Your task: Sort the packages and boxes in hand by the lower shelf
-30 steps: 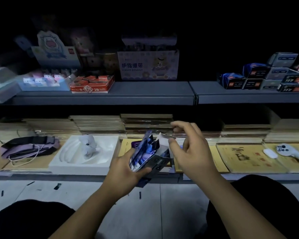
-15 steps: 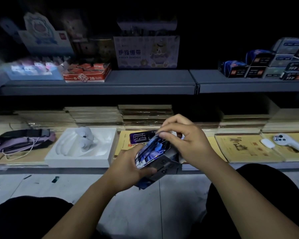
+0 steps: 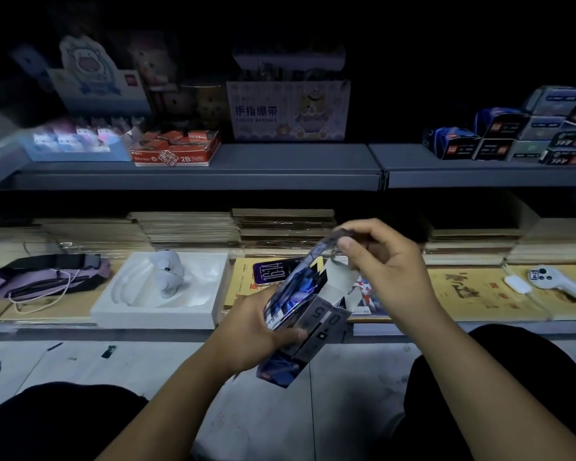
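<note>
Crouched before a low shelf [image 3: 180,331] packed with stacked flat booklets, above it a grey upper shelf [image 3: 280,161] carrying a finger-bandage display box [image 3: 288,109], a red 2B pencil box [image 3: 177,149] and a heap of small dark cartons [image 3: 499,138] at the right. Further down in size: a white moulded tray [image 3: 120,307] with a small pale plush figure [image 3: 168,271] in it, a purple pouch [image 3: 47,277] to the left, a white handheld gadget [image 3: 556,281] far right, a phone [image 3: 273,272] lying screen-up just behind the hands.

Held in mid-air over the floor, in front of the low shelf — a small blue-and-grey printed carton [image 3: 300,321], tilted, top end open. Left hand [image 3: 253,334] clamped round the carton's lower body, thumb across the grey side. Right hand [image 3: 383,267] pinched together on the raised top flap [image 3: 326,247], thumb and forefinger closed on its edge, other fingers curled.

Step in hand, by the look of it: working the carton's top end, flap lifted clear of the mouth. Whether anything sits inside cannot be told. Next move likely calls for a steady left grip without crushing the thin card, and a controlled fold or pull of the flap along its crease — no tearing, no twisting.
</note>
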A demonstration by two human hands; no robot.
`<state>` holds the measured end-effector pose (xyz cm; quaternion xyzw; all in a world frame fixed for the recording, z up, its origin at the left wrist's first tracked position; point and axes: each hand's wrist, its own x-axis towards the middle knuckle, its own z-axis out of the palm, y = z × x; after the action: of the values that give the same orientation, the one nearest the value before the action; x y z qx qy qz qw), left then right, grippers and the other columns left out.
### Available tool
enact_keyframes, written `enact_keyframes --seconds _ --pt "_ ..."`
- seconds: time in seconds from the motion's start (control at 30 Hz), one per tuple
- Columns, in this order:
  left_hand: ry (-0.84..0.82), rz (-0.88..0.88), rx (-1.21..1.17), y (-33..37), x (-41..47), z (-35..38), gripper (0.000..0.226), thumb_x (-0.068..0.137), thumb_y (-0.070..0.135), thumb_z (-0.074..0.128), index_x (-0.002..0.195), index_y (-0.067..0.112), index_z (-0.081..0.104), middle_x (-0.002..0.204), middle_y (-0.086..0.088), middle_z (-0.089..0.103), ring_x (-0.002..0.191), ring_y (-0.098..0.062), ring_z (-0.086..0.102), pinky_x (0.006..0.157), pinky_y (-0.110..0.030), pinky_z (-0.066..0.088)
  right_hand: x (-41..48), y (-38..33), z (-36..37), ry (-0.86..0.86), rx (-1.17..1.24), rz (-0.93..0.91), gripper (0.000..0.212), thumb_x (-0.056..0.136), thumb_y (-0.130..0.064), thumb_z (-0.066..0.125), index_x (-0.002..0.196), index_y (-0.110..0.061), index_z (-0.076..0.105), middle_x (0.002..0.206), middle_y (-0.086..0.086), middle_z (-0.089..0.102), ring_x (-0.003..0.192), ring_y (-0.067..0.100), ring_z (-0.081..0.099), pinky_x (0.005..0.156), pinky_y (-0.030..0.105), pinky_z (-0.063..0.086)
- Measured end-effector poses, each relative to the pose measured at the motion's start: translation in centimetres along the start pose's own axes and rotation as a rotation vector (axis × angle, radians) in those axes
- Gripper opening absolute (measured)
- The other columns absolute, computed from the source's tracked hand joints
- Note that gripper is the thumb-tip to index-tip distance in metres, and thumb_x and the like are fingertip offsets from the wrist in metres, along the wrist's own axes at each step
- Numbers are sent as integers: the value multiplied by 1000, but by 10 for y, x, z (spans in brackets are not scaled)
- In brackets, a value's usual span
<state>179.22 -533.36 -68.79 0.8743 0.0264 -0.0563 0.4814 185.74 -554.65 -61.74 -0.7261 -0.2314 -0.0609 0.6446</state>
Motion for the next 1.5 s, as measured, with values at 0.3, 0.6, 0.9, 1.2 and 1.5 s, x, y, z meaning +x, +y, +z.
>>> enact_keyframes --seconds 0.3,0.6,0.9,1.2,1.5 --pt "175 47 250 -1 1 3 50 75 57 76 116 43 52 103 15 71 91 -8 67 77 -39 61 -12 1 32 15 147 256 18 90 -22 75 95 -4 74 72 3 72 61 9 69 54 21 54" --pt "153 13 396 6 0 3 49 81 53 77 118 39 47 101 14 65 83 -8 62 65 -27 58 0 14 31 150 8 314 32 106 -26 49 85 -22 73 48 3 30 40 13 31 47 31 27" --pt "341 -133 -110 -1 6 -7 41 77 31 87 110 27 62 94 9 75 86 -8 71 73 -31 61 10 6 -12 354 185 299 25 108 -21 47 103 -19 71 69 3 65 53 16 54 69 46 48" --pt "375 -110 -191 -2 4 -8 54 73 33 91 119 27 63 105 9 76 95 -12 73 83 -38 63 5 7 -7 299 -2 207 25 109 -18 44 103 -12 68 60 4 56 49 7 50 53 23 46" --pt "338 -50 9 12 -2 -3 49 75 33 89 113 35 57 101 16 71 84 3 67 62 -12 52 -6 20 11 39 -397 70 6 101 -25 56 103 -26 62 72 -5 56 60 13 55 63 39 54"
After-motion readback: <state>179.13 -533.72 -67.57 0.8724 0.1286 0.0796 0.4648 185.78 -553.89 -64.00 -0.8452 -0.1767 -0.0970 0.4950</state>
